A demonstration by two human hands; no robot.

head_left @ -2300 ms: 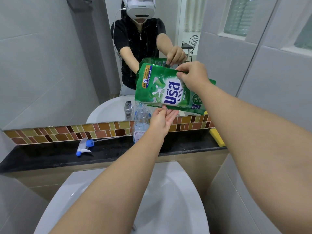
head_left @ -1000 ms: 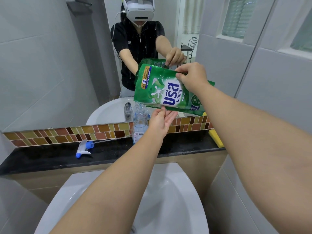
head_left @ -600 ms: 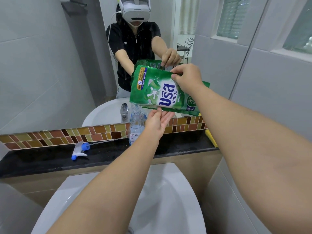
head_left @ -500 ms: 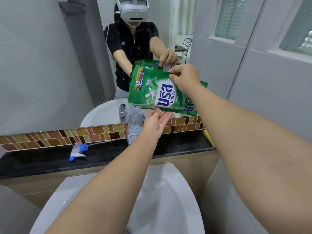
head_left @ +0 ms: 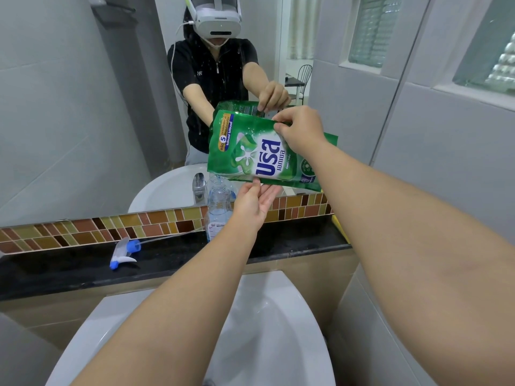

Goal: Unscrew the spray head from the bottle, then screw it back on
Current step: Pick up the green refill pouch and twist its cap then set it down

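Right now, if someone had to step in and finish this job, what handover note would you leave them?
Right hand: pinches the top edge of the green refill pouch, tilted with its lower corner over the bottle's open neck.
Left hand: open, fingers supporting the pouch from below.
Bottle: upright on the black ledge, by the mirror, no head on it.
Spray head: lying on the ledge to the left, apart from the bottle.
Done: head unscrewed.
Left: put the pouch down, pick up the spray head, screw it back on.
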